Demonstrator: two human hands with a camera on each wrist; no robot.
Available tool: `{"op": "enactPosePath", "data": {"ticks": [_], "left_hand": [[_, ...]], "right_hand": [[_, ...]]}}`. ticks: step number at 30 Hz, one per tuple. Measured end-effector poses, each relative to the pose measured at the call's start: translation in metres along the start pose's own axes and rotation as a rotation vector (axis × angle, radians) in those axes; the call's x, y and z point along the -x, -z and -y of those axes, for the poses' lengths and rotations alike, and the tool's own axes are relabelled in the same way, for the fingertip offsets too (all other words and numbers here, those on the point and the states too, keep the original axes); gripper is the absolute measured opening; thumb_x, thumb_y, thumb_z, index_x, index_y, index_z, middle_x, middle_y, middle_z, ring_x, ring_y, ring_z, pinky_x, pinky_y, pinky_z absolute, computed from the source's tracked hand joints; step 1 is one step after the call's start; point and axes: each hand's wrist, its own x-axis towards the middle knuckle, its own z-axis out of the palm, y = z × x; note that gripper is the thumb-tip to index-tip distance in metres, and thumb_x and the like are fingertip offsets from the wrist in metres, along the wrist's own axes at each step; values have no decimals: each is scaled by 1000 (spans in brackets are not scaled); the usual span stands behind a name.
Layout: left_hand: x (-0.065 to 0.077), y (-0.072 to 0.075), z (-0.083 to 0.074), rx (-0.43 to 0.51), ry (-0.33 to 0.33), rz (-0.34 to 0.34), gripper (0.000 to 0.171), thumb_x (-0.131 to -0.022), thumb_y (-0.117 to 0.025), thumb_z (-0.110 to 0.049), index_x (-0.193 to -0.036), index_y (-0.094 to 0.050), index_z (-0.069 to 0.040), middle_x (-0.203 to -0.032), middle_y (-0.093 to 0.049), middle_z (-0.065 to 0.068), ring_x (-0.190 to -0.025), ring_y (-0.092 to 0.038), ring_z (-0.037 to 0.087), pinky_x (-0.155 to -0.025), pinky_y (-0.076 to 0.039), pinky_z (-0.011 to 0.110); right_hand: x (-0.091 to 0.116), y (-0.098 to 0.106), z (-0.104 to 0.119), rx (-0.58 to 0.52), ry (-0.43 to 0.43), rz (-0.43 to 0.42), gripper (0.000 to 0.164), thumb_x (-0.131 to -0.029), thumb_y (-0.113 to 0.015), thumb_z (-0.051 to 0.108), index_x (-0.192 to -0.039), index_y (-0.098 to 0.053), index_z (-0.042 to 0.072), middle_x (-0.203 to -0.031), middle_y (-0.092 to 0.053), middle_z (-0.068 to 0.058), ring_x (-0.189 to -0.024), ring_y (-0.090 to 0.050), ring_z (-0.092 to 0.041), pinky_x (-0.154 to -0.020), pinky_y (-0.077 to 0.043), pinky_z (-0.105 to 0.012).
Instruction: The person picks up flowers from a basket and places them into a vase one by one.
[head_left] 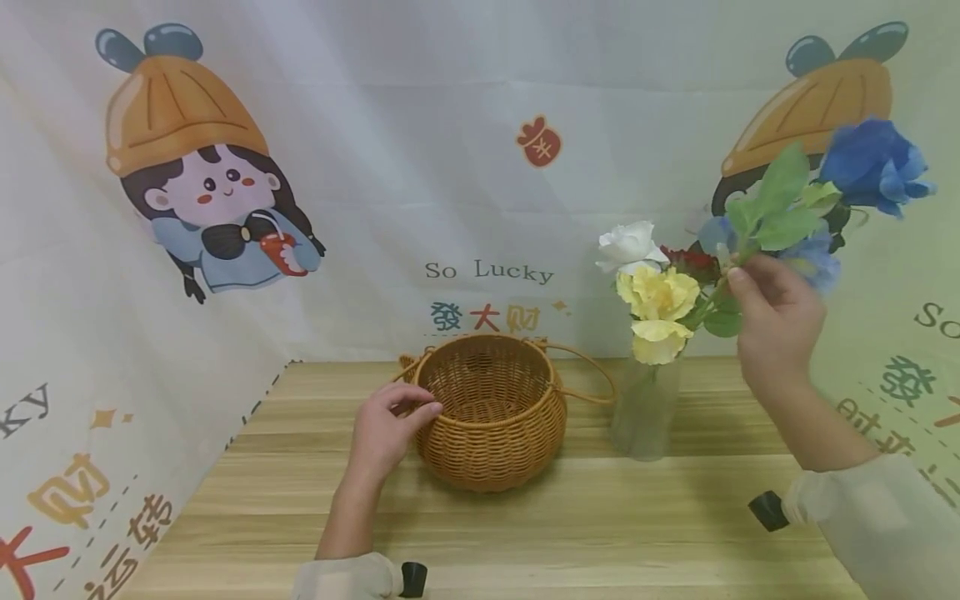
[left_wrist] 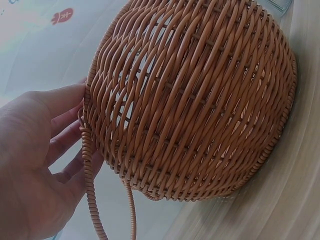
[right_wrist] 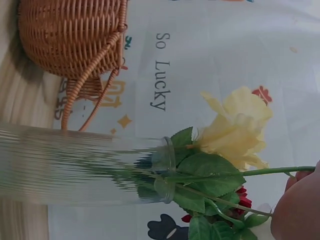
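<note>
A brown wicker basket [head_left: 491, 454] stands on the table, its handles folded outward to the sides. My left hand [head_left: 386, 425] holds the basket's left rim, thumb at the edge; in the left wrist view the fingers lie beside the rim and handle [left_wrist: 90, 185]. Right of the basket is a clear ribbed glass vase [head_left: 647, 417] with yellow flowers [head_left: 657, 296], a white flower [head_left: 630, 244] and a dark red one [head_left: 690, 265]. Above the vase, my right hand [head_left: 780, 321] pinches the stem of a blue flower [head_left: 873, 167]. A green stem [right_wrist: 277, 170] runs from that hand toward the vase mouth.
Light wood-grain table [head_left: 300, 475] lies under the basket and vase. A white printed cloth [head_left: 420, 150] hangs behind and at both sides, close to the table's back edge. The basket's right handle [head_left: 600, 375] reaches nearly to the vase.
</note>
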Motion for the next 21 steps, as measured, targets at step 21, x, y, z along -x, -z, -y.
{"op": "enactPosePath", "data": {"ticks": [21], "left_hand": [[2, 2, -3, 12, -12, -7, 18, -82, -80, -17, -93, -74, -4, -100, -65, 6, -101, -61, 22, -95, -50, 39]], "right_hand": [[-4, 0, -9, -230, -234, -156, 11, -86, -64, -12, -89, -72, -4, -78, -67, -4, -67, -61, -14, -73, -51, -22]]}}
